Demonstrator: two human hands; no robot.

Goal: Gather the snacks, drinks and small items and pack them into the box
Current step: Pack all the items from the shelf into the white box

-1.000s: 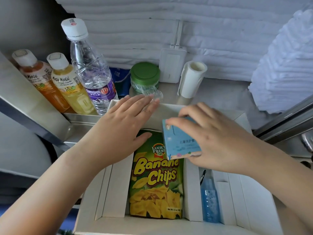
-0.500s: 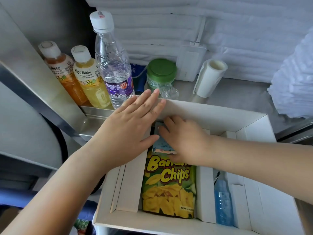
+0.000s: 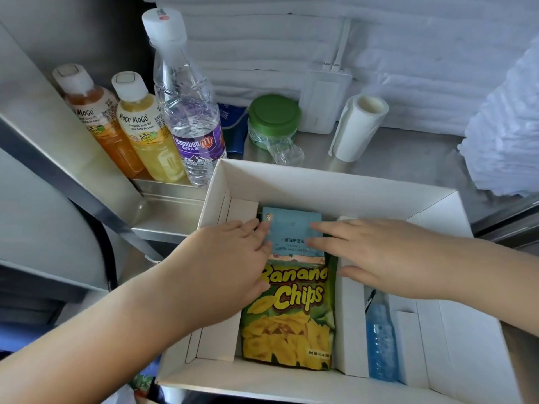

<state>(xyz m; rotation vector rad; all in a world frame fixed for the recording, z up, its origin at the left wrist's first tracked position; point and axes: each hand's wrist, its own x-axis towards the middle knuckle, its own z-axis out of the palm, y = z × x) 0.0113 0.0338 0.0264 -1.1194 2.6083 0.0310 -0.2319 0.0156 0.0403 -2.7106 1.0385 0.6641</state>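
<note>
Plainly "Banana Chips" bag (image 3: pixel 287 316) in box (image 3: pixel 320 177)

A brushed steel shelf (image 3: pixel 408 153) is seen running across the back, and soft, even light is reflected from its surface. Behind it, folded white towels (image 3: pixel 408 53) are stacked in rows, and a second towel pile (image 3: pixel 507 126) is set at the right edge. At the left, a slanted metal rail (image 3: pixel 58 158) is seen below a dark grey panel (image 3: pixel 87 30).
</note>
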